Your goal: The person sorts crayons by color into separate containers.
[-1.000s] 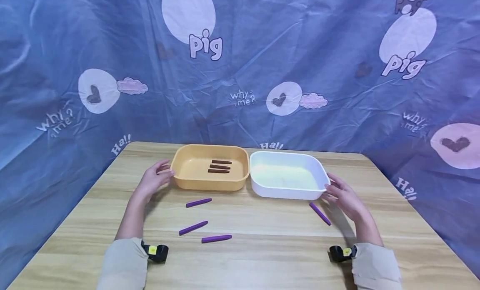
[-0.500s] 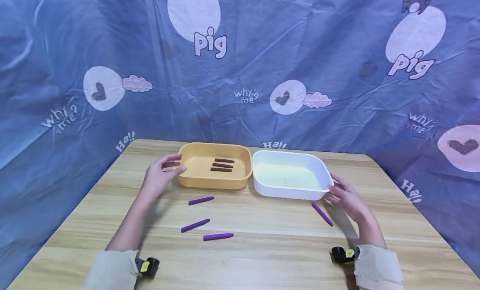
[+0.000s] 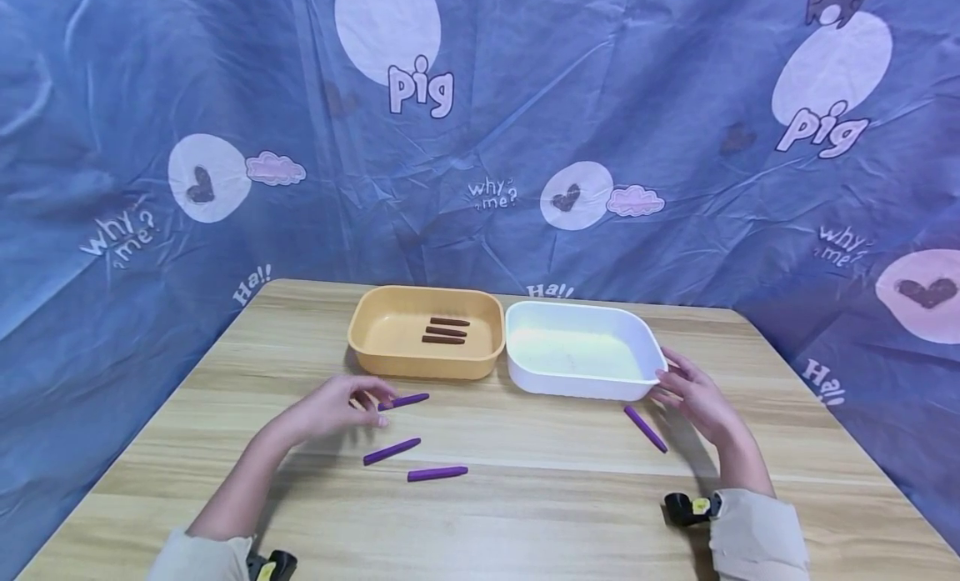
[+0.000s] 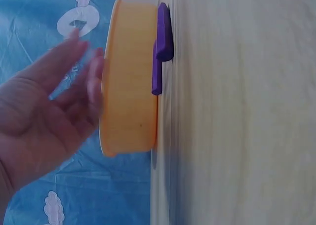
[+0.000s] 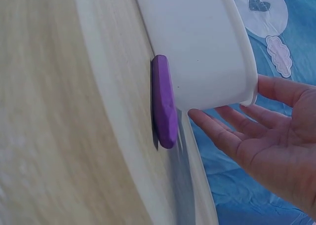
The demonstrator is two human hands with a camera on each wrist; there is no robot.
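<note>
My left hand (image 3: 337, 410) hovers at the near end of a purple crayon (image 3: 412, 398), its thumb and fingers apart and nothing between them. Blurred in the left wrist view, that same hand (image 4: 54, 106) appears in front of the orange box (image 4: 128, 87). Two more purple crayons, a middle one (image 3: 392, 451) and a nearer one (image 3: 437, 474), lie close by. My right hand (image 3: 693, 398) touches the right end of the white box (image 3: 577, 387) with loosely extended fingers, at its rim and lower corner. Beside that corner lies another purple crayon (image 5: 164, 101).
Inside the orange box (image 3: 427, 368), three brown crayons (image 3: 446, 331) lie side by side. The white box stands against its right side, with nothing inside. Both rest near the back of the wooden table (image 3: 540, 514), before a blue patterned cloth (image 3: 480, 131).
My left hand has left the orange box's left end and come down and nearer to the far purple crayon. The right hand stays at the white box. The view shifted slightly at first.
</note>
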